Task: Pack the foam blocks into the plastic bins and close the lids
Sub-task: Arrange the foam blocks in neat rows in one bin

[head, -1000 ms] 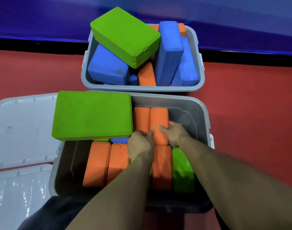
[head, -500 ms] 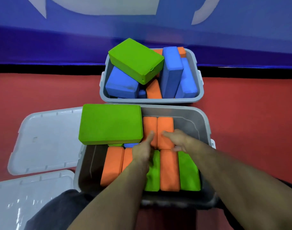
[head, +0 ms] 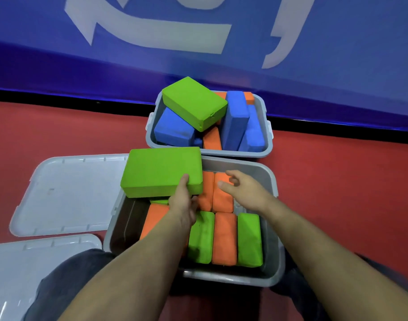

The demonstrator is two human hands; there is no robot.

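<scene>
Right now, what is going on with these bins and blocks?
A person is packing foam blocks. The left hand grips the near right corner of a big green block lying across the near bin's far-left rim. The right hand hovers open over orange blocks inside. The far bin is heaped untidily. Both lids lie off to the left.

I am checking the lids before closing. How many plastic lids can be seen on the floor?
2. One lid lies flat on the red floor, left of the near bin. The second lid lies nearer the person, partly cut by the picture's edge. Neither bin is covered.
</scene>
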